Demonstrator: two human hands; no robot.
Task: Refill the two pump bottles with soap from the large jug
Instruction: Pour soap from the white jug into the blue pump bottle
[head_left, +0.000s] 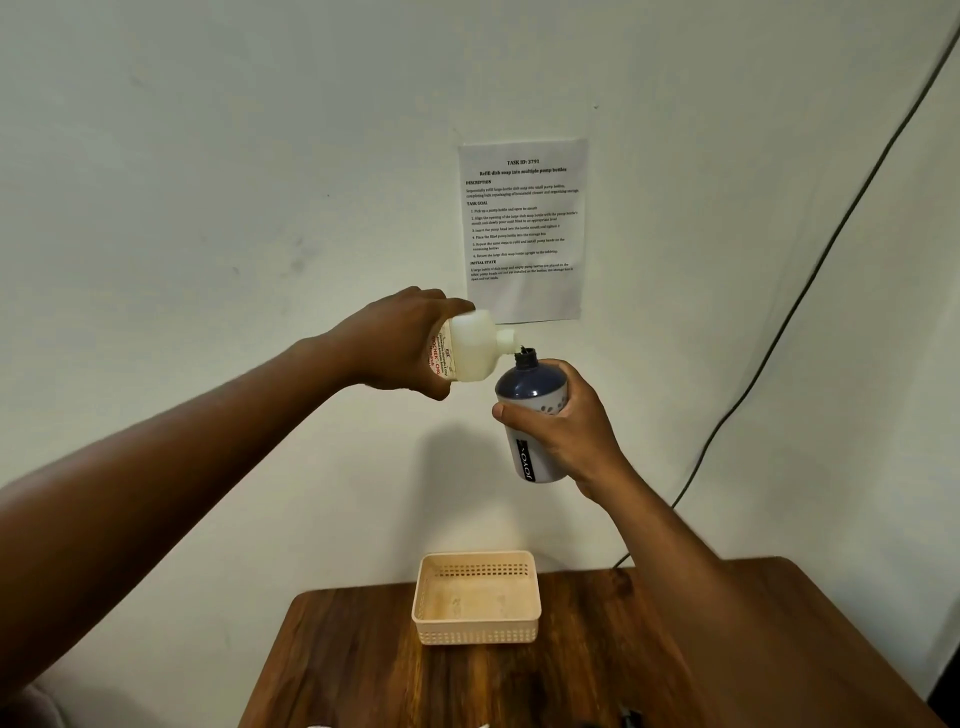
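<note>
My left hand (400, 343) grips a white soap jug (475, 345) with red lettering, tipped on its side high above the table. Its spout points right and touches the open neck of a dark blue pump bottle (532, 387). My right hand (563, 423) wraps around the middle of that bottle and holds it nearly upright, its top leaning slightly left. The bottle has no pump head on it. A second pump bottle is not in view.
A beige perforated plastic basket (477, 636) stands on the wooden table (519, 686) below my hands, near the wall. A printed task sheet (524, 228) hangs on the wall behind. A dark cable (810, 280) runs down the wall at the right.
</note>
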